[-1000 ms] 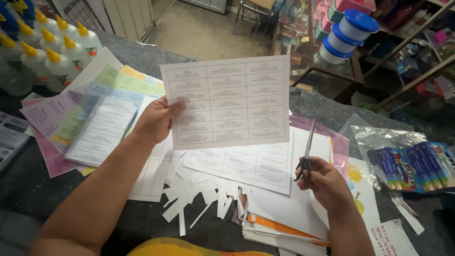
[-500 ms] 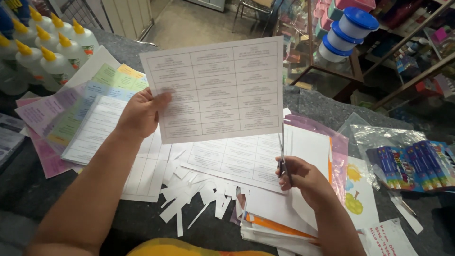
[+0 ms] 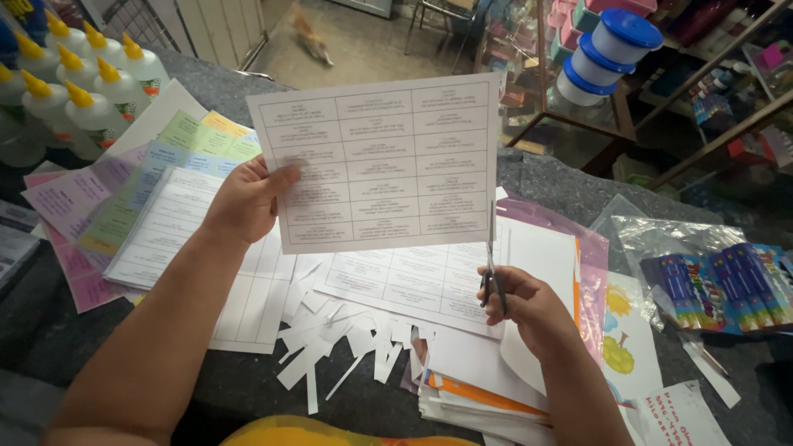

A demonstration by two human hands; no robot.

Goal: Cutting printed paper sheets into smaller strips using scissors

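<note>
A dark speckled stone surface (image 3: 248, 91) carries loose papers. Left hand (image 3: 245, 201) pinches a white gridded paper sheet (image 3: 380, 161), raised; right hand (image 3: 529, 307) grips slim metal scissors (image 3: 492, 260) at the sheet's lower right edge.

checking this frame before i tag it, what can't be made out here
Head view only:
- Sheet held up by left hand: its print is too small to tell.
- Scissors in right hand: handles hidden by the fingers; blades thin, edge-on at the sheet's lower right edge, so open or closed is unclear.
- Animal on the floor: motion-blurred.
- Glue bottles: cut off by the left edge.
</note>
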